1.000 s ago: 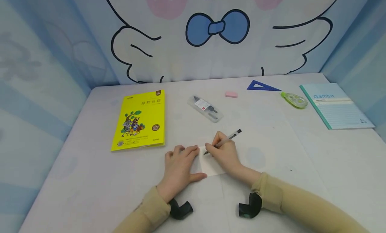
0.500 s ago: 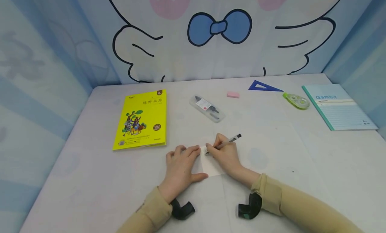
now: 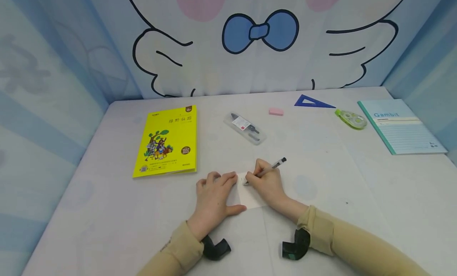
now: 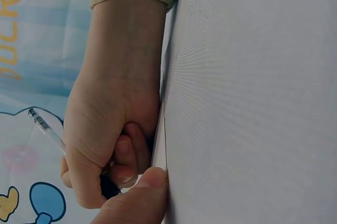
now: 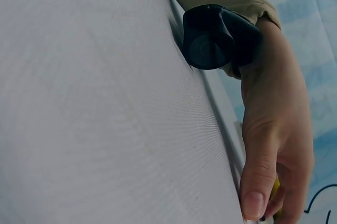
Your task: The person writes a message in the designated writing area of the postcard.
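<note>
Head: right hand has a pinch grip on a clear-barrelled pen with a black end cap. Barrel tilted, cap end up and to the right of the grip, tip down at the small white paper sheet. Sheet lies below and just left of the grip, partly covered by both hands. Faint marks by the tip, too small to read. Left hand grasps nothing: fingers spread, fingertips and thumb at the sheet's left part, near the pen grip.

Ahead of the pen grip, slightly left: compass in a clear case. Farther ahead: pink eraser. Ahead and right: blue set square, then green correction tape, then "Gambit" notebook, well apart from the grip. Left and ahead: yellow book, beyond the left hand.

Left wrist: pen grip from the side. Ring and little fingers tucked under, thumb side clamped around the dark lower barrel; cap end sticks out behind the knuckles. Left thumb just below the grip in frame.

Right wrist: left hand, thumb down at the table, fingertips partly cut off. Black wrist camera above it, against the tan cuff.
</note>
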`<action>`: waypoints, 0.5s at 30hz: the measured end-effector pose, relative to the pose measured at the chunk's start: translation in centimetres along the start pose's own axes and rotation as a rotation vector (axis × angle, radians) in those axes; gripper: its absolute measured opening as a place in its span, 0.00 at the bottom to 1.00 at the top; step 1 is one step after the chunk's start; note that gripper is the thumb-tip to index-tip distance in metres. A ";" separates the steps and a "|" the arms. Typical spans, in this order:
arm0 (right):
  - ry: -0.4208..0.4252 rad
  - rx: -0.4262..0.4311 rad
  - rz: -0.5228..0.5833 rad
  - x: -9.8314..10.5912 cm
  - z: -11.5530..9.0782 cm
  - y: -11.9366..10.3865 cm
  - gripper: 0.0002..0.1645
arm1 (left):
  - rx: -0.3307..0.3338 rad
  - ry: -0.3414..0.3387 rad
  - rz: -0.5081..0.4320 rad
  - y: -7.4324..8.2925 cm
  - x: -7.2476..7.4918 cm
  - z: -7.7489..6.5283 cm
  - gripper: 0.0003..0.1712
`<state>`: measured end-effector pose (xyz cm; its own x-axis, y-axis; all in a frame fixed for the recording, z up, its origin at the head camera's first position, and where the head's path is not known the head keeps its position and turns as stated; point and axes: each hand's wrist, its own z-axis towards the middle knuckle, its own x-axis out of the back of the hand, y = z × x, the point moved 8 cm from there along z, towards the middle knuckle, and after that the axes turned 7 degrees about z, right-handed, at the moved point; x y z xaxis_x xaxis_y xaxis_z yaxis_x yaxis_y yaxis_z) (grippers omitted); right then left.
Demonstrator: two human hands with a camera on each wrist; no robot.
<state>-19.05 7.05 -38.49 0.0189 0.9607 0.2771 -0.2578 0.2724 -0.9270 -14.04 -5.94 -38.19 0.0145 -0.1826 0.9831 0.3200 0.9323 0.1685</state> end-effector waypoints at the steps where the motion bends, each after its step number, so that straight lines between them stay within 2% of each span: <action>1: 0.005 -0.003 0.003 0.1 0.0 0.1 0.16 | 0.002 -0.001 -0.002 0.0 0.0 0.0 0.43; 4: 0.043 -0.002 0.006 0.6 0.0 -0.1 0.17 | 0.004 -0.004 -0.008 0.0 -0.1 0.0 0.43; 7: 0.070 -0.002 0.005 1.1 -0.1 -1.3 0.17 | 0.002 -0.003 -0.009 0.0 -0.1 0.0 0.43; 11: 0.031 -0.020 0.004 1.1 -0.2 -3.1 0.17 | -0.001 0.001 0.003 0.0 -0.1 0.0 0.43; 15: -0.007 -0.031 0.002 0.9 -0.2 -3.5 0.17 | -0.007 0.013 0.006 0.0 0.1 0.0 0.43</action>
<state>-17.94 6.96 -35.11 0.0120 0.9608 0.2769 -0.2278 0.2723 -0.9349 -14.03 -6.00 -38.11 0.0285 -0.1809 0.9831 0.3268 0.9311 0.1619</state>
